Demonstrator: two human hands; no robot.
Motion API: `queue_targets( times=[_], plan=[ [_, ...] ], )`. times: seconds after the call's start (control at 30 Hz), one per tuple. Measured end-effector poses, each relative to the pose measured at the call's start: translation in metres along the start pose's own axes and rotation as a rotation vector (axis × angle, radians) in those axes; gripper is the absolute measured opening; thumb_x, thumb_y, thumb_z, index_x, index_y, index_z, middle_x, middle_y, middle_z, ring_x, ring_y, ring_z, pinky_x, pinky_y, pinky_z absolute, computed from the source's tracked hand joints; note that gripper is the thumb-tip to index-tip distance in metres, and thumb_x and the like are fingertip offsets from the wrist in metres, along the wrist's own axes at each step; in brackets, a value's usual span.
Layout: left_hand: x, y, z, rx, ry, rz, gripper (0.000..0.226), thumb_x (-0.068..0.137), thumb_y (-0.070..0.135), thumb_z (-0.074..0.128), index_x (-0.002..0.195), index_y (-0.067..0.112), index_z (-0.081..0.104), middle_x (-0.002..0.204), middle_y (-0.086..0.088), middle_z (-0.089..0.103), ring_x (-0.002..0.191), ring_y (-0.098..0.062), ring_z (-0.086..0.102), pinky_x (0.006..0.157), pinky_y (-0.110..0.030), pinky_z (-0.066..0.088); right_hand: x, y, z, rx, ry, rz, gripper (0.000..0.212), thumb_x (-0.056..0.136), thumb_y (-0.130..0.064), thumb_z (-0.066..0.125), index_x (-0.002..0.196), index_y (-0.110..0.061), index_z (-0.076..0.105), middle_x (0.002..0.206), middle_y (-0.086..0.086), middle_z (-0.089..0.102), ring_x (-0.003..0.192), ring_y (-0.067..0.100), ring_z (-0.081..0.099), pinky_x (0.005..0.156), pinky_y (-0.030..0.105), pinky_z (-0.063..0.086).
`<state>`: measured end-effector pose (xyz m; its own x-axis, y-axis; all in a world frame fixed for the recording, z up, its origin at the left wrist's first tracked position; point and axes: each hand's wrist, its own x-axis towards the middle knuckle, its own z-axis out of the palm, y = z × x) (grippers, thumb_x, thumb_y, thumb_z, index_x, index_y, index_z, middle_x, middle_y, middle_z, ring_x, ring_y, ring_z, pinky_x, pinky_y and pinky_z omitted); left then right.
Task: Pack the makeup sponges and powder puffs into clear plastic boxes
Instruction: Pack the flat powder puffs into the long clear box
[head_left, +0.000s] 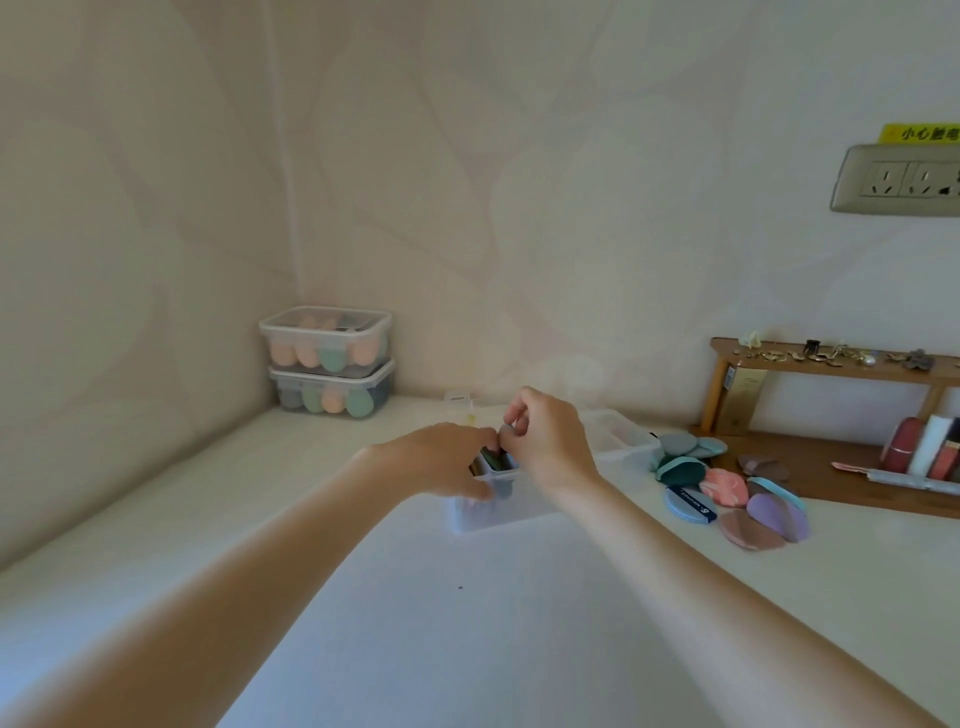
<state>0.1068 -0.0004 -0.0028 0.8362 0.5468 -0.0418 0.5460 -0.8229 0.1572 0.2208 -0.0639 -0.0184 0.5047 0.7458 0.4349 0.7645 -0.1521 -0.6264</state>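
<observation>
White counter in a papered corner: our left hand (447, 460) and right hand (545, 441) pinch dark puffs (493, 460) upright, fitting them edgewise into the box (498, 512).

Far right: wooden shelf (831, 364) bearing small trinkets (810, 355); wall socket (898, 179) under yellow label (919, 133); upright tubes (930, 452) below.

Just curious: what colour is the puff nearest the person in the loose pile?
Dusty mauve-brown puff, seen in the head view.
</observation>
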Motion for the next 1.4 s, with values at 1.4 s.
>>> queue_targets(
  times=[1.4],
  plan=[
    [0.005,0.004,-0.002,0.086,0.007,0.085,0.054,0.081,0.021,0.067,0.128,0.026,0.040,0.118,0.002,0.059,0.090,-0.017,0.056,0.074,-0.024,0.040,-0.027,0.094,-0.089,-0.819,-0.075,0.094,0.022,0.093,-0.009,0.046,0.114,-0.009,0.051,0.113,0.015,0.062,0.105,0.034,0.059,0.067,0.034,0.039]
  ],
)
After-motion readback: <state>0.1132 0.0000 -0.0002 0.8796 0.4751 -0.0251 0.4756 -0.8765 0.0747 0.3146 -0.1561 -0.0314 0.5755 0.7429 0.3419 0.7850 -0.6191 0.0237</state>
